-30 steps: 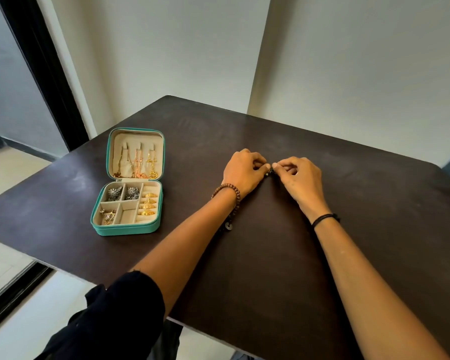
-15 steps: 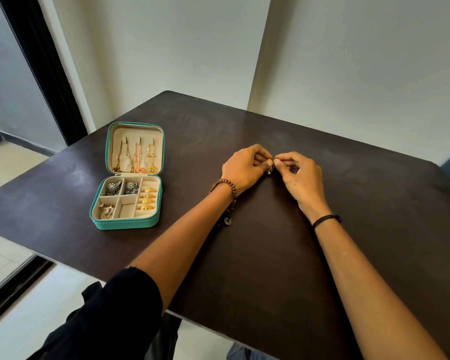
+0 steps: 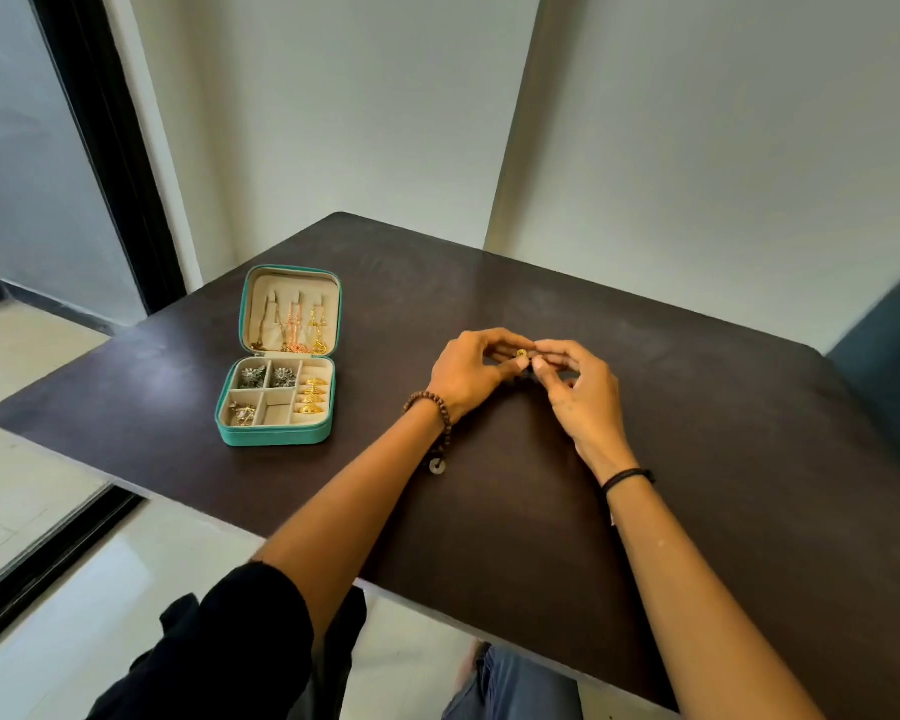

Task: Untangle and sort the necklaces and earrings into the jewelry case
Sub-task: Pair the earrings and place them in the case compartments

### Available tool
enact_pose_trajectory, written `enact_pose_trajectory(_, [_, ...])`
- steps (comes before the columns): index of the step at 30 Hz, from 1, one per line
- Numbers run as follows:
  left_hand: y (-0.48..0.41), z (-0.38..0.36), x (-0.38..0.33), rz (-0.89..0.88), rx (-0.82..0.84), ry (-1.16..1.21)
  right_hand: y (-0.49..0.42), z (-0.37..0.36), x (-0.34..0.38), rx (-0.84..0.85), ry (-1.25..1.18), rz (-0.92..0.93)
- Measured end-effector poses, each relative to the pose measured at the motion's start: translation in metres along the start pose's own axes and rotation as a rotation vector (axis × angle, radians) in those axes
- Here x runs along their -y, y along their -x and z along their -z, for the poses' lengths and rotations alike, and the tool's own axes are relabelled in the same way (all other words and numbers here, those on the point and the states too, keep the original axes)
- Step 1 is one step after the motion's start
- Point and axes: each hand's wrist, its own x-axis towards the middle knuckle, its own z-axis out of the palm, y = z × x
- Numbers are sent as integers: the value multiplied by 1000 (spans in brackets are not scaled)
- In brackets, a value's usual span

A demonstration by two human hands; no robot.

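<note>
Left hand point(image 3: 468, 371) and right hand point(image 3: 578, 392) are meeting fingertip to fingertip just above the bench point(image 3: 697, 459), both pinching one small gold piece point(image 3: 521, 354) between thumb and forefinger. Its exact type is too small to tell. Jewelry case point(image 3: 276, 436) is lying open on the bench, well apart to the left. Necklaces point(image 3: 294, 330) are hanging in its lid; gold earrings point(image 3: 313, 394) are sitting in the right-hand column of the tray.

The left grip point(image 3: 468, 371) and right grip point(image 3: 583, 392) have risen off the bench point(image 3: 723, 418), fingers looser; a gold earring point(image 3: 521, 354) now shows pinched between them.
</note>
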Motion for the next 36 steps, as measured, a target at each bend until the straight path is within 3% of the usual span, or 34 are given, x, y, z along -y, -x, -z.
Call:
enact_pose_trajectory(7, [45, 5, -18, 37, 35, 126, 42, 13, 16, -51, -177, -87])
enact_pose_trajectory(17, [90, 31, -39, 61, -14, 364, 75, 25, 61, 56, -353, -89])
enact_pose_trajectory(36, [99, 131, -64, 12, -173, 352, 61, -7, 144, 227, -445, 18])
